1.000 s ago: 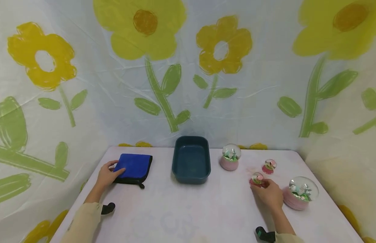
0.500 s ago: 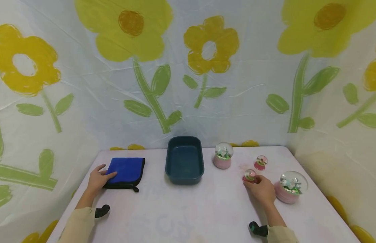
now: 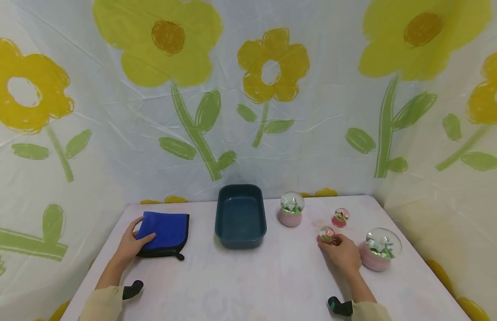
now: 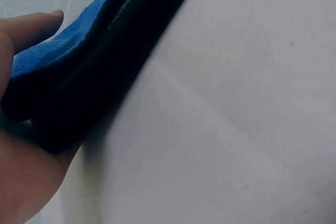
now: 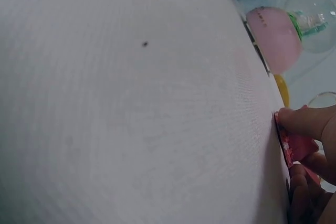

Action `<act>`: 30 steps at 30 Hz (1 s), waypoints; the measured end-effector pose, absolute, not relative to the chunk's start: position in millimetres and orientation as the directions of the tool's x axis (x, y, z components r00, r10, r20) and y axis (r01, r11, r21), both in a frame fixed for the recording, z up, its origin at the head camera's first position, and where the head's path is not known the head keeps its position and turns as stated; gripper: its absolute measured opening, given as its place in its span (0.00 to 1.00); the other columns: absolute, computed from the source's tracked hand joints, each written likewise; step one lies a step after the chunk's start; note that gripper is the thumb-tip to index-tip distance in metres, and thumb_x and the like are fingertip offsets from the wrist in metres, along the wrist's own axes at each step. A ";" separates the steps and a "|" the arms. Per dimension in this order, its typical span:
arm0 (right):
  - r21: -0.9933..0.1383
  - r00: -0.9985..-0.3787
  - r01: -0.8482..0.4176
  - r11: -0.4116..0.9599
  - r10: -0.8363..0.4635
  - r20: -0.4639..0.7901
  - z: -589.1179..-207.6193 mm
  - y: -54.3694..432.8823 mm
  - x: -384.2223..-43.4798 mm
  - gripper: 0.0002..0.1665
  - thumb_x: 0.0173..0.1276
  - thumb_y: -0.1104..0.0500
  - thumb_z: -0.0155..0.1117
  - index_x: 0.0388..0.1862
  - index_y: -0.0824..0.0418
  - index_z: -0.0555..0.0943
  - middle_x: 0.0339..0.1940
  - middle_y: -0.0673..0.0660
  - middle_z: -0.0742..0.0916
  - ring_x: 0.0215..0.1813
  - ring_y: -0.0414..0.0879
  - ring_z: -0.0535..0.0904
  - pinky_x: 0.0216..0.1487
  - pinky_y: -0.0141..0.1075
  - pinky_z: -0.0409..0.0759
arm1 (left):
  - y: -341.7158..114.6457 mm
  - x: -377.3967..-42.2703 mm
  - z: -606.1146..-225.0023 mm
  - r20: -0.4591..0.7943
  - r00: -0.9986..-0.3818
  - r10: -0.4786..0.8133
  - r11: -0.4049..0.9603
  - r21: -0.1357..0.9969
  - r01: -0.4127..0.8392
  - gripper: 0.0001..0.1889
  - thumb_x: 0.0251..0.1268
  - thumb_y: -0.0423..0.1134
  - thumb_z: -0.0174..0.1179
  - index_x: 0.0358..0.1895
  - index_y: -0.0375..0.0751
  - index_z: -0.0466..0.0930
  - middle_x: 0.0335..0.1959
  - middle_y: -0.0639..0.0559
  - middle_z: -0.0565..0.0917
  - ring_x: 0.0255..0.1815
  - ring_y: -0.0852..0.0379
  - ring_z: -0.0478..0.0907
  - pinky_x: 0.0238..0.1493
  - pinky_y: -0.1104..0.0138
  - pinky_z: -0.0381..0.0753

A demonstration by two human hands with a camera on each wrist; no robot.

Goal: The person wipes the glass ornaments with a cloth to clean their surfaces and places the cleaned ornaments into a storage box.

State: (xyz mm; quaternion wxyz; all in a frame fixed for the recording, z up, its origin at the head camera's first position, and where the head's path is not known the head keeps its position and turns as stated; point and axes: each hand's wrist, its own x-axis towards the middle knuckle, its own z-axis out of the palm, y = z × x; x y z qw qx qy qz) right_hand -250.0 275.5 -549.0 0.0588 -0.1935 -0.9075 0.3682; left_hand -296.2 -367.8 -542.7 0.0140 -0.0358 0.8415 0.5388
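The left hand (image 3: 130, 244), left of centre in the frame, has its thumb laid over the near-left corner of a folded blue cloth (image 3: 163, 231) with black edging; the left wrist view shows the cloth's layers caught between thumb and hand, so the grip is closed about as far as that thickness allows. The right hand (image 3: 345, 254), right of centre, pinches the red base of a small snow globe (image 3: 326, 233), fingers drawn in close on the base and the clear dome facing up. In the right wrist view the base's underside lies right at the surface of the table (image 3: 232, 290); whether it bears on it or sits a hair above, I cannot tell. The relation that counts most, as I judge it, is that the two held things lie on opposite sides of the frame, with a dark teal tray (image 3: 241, 241) between them. From the right grip the tray lies to the left and slightly higher in the frame, its long axis running from top to bottom; the right hand is the nearer of the two to it. A mid-sized globe (image 3: 290, 217) on a pink base stands just above the straight line from the right grip to the tray, leaving little room on that side. A second small globe (image 3: 340, 217) stands above and right of the pinched one, and a large globe (image 3: 379, 250) sits just right of the right hand.
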 end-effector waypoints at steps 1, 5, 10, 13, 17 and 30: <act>-0.688 -0.918 0.307 0.658 0.395 -0.032 -549.6 275.3 -249.5 0.40 0.57 0.41 0.73 0.56 0.70 0.75 0.47 0.68 0.82 0.45 0.60 0.75 0.46 0.54 0.70 | -367.8 -293.8 -543.8 -0.054 -0.998 -0.039 0.405 0.912 -0.066 0.49 0.64 0.46 0.65 0.78 0.47 0.38 0.64 0.23 0.65 0.58 0.34 0.71 0.51 0.56 0.75; -0.684 -0.923 0.301 0.664 0.384 -0.033 -550.2 274.2 -249.5 0.41 0.57 0.40 0.72 0.57 0.69 0.74 0.47 0.68 0.81 0.46 0.60 0.74 0.46 0.54 0.70 | -366.3 -288.8 -542.6 -0.029 -1.000 0.008 0.358 0.933 -0.024 0.45 0.67 0.43 0.62 0.78 0.47 0.41 0.69 0.26 0.58 0.65 0.32 0.63 0.57 0.52 0.71; -0.693 -0.927 0.292 0.660 0.374 -0.034 -546.0 275.5 -253.7 0.42 0.58 0.39 0.70 0.59 0.69 0.72 0.50 0.69 0.80 0.48 0.62 0.74 0.49 0.56 0.70 | -361.1 -292.2 -534.6 -0.025 -0.998 0.059 0.383 0.924 -0.001 0.38 0.68 0.44 0.61 0.76 0.42 0.52 0.76 0.32 0.43 0.74 0.31 0.41 0.67 0.39 0.50; -0.702 -0.924 0.306 0.643 0.378 -0.057 -543.9 277.3 -255.0 0.43 0.58 0.41 0.72 0.61 0.68 0.72 0.52 0.70 0.79 0.51 0.63 0.73 0.52 0.57 0.70 | -358.9 -292.4 -530.7 -0.026 -0.997 0.069 0.388 0.922 0.003 0.38 0.68 0.43 0.61 0.76 0.42 0.52 0.76 0.31 0.44 0.74 0.31 0.43 0.66 0.38 0.50; -0.711 -0.922 0.326 0.623 0.374 -0.096 -542.6 279.4 -254.1 0.45 0.56 0.41 0.73 0.63 0.68 0.71 0.55 0.71 0.78 0.54 0.64 0.72 0.55 0.58 0.69 | -356.1 -289.6 -527.7 0.020 -0.998 0.054 0.367 0.929 0.039 0.38 0.68 0.43 0.61 0.76 0.42 0.51 0.76 0.32 0.45 0.74 0.31 0.42 0.67 0.38 0.48; -0.718 -0.921 0.293 0.631 0.387 -0.036 -543.9 277.1 -255.3 0.42 0.54 0.43 0.75 0.57 0.72 0.75 0.53 0.72 0.80 0.54 0.66 0.74 0.56 0.60 0.67 | -334.7 -270.8 -508.2 0.165 -0.983 -0.078 0.286 0.949 0.136 0.36 0.68 0.39 0.61 0.75 0.43 0.54 0.78 0.39 0.44 0.76 0.35 0.35 0.69 0.41 0.41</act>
